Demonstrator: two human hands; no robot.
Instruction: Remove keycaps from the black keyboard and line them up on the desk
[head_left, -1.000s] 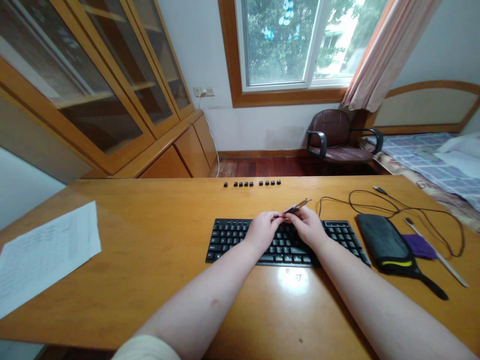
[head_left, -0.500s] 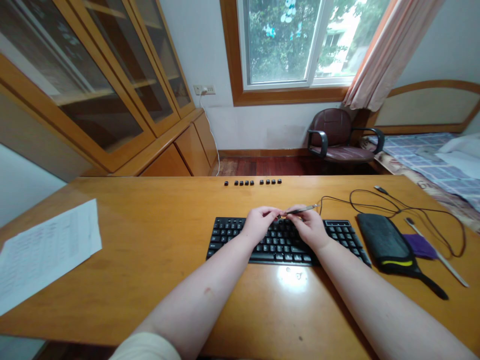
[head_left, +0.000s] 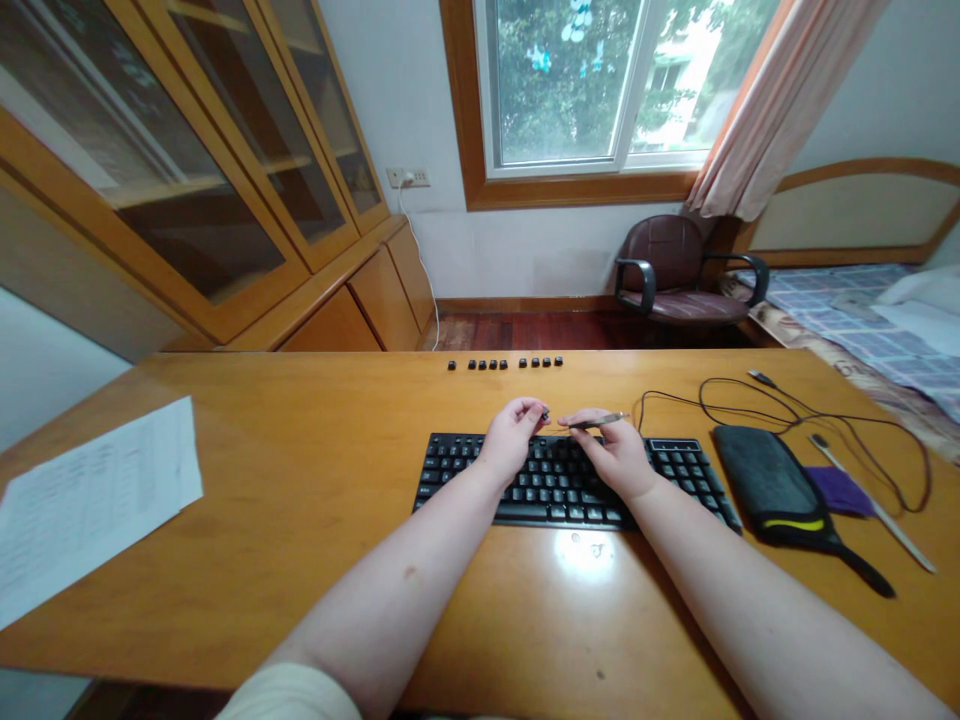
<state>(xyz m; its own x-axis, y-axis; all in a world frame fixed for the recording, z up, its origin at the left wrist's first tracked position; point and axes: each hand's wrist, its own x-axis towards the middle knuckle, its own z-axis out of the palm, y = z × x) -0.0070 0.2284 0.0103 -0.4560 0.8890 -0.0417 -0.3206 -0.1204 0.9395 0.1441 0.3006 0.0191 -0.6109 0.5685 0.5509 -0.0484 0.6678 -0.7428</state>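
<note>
A black keyboard [head_left: 559, 482] lies in the middle of the wooden desk [head_left: 300, 480]. My left hand [head_left: 511, 436] hovers over its top edge, fingers pinched on a small black keycap [head_left: 544, 414]. My right hand [head_left: 615, 452] is beside it, closed on a thin metal tool [head_left: 598, 421] that points to the right. A small gap separates the two hands. A row of several loose black keycaps [head_left: 506, 363] lies along the far edge of the desk.
A printed sheet [head_left: 82, 500] lies at the left of the desk. At the right lie a black pouch [head_left: 765, 485], a purple cloth [head_left: 838, 490], a thin stick [head_left: 874, 517] and a black cable [head_left: 795, 410]. Beyond the desk stand a chair [head_left: 675, 270], a cabinet and a bed.
My hands have drawn apart. The left hand has moved slightly left and up with a keycap in its fingertips. The tool in my right hand has dropped to nearly level.
</note>
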